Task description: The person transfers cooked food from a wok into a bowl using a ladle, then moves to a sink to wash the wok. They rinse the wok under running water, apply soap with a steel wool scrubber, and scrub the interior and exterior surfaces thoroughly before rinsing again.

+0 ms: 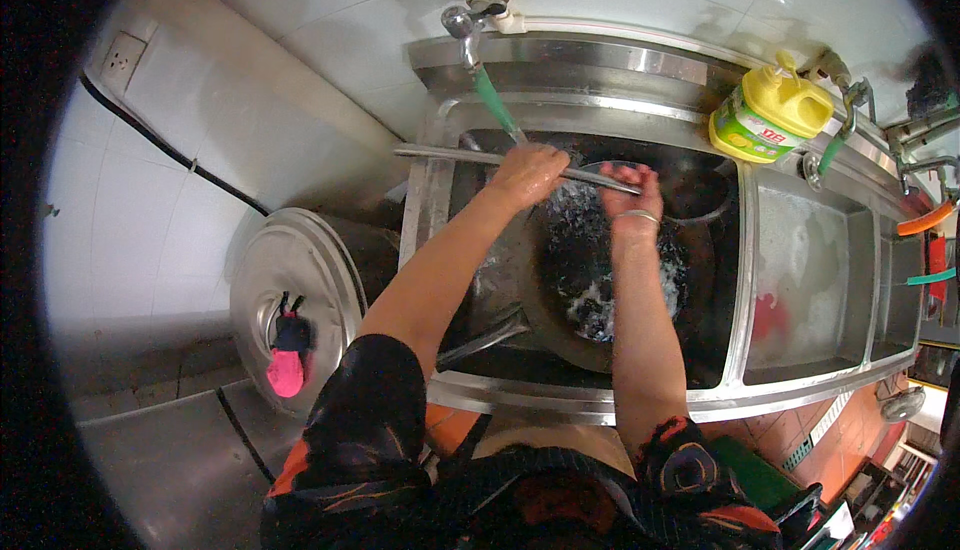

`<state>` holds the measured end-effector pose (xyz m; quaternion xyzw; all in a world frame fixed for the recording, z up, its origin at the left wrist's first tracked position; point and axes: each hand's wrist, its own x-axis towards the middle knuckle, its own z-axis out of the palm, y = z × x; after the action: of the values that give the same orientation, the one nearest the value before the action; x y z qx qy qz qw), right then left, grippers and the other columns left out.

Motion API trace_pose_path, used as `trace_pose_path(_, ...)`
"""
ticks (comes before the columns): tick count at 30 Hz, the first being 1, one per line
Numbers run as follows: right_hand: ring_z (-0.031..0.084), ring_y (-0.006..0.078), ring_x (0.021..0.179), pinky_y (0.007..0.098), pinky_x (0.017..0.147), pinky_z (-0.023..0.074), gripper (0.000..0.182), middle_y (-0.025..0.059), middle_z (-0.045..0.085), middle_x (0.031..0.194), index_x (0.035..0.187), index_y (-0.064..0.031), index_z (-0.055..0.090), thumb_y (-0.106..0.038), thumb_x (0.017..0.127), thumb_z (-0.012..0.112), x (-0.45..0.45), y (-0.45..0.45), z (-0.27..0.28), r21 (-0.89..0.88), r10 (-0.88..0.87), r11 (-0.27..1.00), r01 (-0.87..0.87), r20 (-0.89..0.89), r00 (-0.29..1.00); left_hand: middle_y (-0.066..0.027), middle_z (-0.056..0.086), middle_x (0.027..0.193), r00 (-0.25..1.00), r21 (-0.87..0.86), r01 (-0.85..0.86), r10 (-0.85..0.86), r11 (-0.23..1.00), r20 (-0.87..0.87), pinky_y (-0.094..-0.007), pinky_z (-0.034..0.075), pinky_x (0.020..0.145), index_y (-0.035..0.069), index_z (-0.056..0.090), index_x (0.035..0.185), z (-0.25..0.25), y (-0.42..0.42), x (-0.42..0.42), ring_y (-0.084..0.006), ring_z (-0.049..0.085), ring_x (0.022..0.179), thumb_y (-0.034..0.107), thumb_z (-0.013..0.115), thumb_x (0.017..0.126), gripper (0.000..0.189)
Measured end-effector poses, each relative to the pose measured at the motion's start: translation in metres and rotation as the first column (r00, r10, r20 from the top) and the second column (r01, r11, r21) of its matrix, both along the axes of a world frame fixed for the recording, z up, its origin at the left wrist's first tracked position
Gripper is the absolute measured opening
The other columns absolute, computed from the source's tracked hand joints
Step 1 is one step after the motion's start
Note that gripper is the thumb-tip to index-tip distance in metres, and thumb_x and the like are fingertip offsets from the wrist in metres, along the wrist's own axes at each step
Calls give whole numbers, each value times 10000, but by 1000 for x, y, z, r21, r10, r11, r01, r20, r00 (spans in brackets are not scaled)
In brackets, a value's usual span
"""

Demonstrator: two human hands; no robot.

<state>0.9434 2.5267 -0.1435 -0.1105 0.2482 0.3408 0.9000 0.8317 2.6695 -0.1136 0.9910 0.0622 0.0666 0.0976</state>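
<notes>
A long metal rod (450, 153) slants across the upper part of a stainless steel sink basin (731, 325). My left hand (531, 173) is wrapped around its middle. The rod's right end lies against the palm of my right hand (632, 193), whose fingers curl up around it; a bracelet circles that wrist. Beneath both hands a large dark wok (555, 280) sits in the basin, with water and foam (592, 313) in it. A green hose (493, 99) on the wall tap (459, 23) hangs down behind my left hand.
A yellow detergent jug (772, 116) stands on the sink's back ledge. To the right is a second basin (806, 250). A lidded metal drum (259, 272) stands at the left, a pink and black cloth item (289, 358) on its lid. A metal utensil (487, 336) leans in the basin.
</notes>
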Motion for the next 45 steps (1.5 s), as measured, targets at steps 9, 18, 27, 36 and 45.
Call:
trace_pose_path(9,550,305,856,454,849,439,576,149,603,896,935,-25,587,-528,888,311,-87,90,-13,254,532,815,-522,30,846,-128,607,832,901,195,-310,353,931,-254,-425,493,625,92,549,892,47,17,-85,-306,614,764,139,501,784,127)
trace_pose_path(18,510,337,991,456,850,431,609,140,510,1109,1172,-61,446,-508,780,576,-135,73,-27,4,720,691,-723,-98,687,-115,606,748,913,173,-234,278,957,-299,-416,490,578,99,534,831,58,20,-129,-301,617,707,206,570,775,126)
trace_pose_path(27,370,216,1191,295,996,263,586,123,391,1310,1296,-6,370,-304,836,579,-69,47,-38,-691,403,662,291,655,639,-149,599,716,929,-63,-247,218,967,-298,-446,460,601,60,531,825,62,-7,-122,-334,598,703,302,575,795,249)
trace_pose_path(36,312,337,1225,436,950,342,429,101,314,1361,1232,-225,491,-266,814,578,-58,-94,-80,-712,937,-288,640,-349,33,-148,580,721,882,-235,-274,146,932,-448,-458,423,598,75,533,822,58,-15,-128,-363,566,703,440,465,853,373)
trace_pose_path(45,455,325,1119,370,878,411,544,145,441,1239,1175,-144,486,-270,679,673,-31,-128,-123,-715,763,-605,352,-647,-3,-113,604,718,905,-133,-332,276,934,-323,-435,445,603,83,537,798,71,-18,-124,-325,583,710,397,527,816,315)
